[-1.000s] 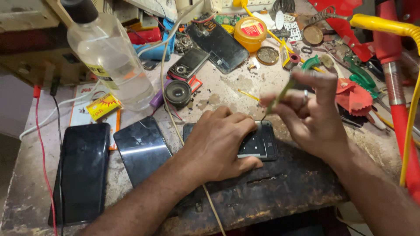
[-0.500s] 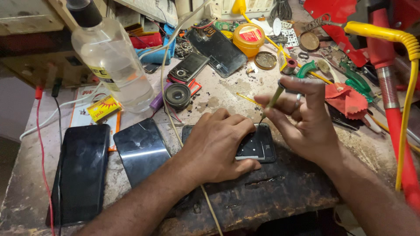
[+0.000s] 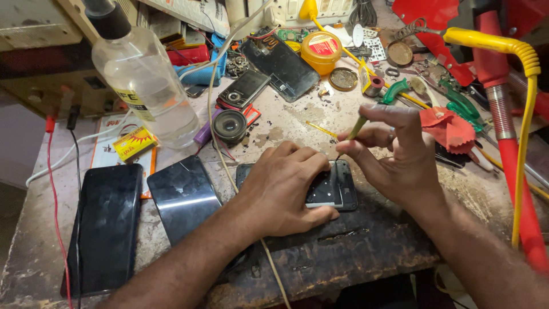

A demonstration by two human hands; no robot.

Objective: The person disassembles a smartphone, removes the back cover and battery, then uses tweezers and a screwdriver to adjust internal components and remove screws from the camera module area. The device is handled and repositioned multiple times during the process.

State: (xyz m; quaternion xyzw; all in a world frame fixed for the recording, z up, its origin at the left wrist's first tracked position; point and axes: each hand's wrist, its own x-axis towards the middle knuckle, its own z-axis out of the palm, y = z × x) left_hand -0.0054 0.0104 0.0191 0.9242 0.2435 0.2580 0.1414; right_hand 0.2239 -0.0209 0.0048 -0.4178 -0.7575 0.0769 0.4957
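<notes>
Head view: the left hand (image 3: 286,191) lies flat over an opened phone (image 3: 334,186) near the middle of the table (image 3: 297,117), palm and fingers pressing it down onto a dark, worn mat (image 3: 349,252). Its grip is not closed round anything; the fingers are spread and bear on top of the phone, covering most of its left part. The right hand (image 3: 400,157), at about 3 o'clock from the phone, has its grip pinched together on a thin green-handled tool (image 3: 355,129), whose tip points down at the phone's upper edge, touching or very nearly so; which one I cannot tell.

The phone is a small dark slab with rounded corners, its inner face up, showing a grey panel with rows of small dots. Only its right part shows.

My reading of the risks: the tool is slim and held at a slant, so a slip could send the tip skating over the exposed inside, or towards the left fingers just beside it. The phone is kept in place by pressure alone, so a lighter palm could let it twist on the mat. A thin cable (image 3: 220,137) runs under the left wrist and could snag the forearm.

At 9 o'clock lie two dark glass-faced phones (image 3: 108,229). At 11 o'clock stands a clear bottle (image 3: 143,80) with a black cap, tilted in this view. A yellow round tin (image 3: 321,51) sits at 12 o'clock, and a red cloth (image 3: 452,129) at 2 o'clock.
</notes>
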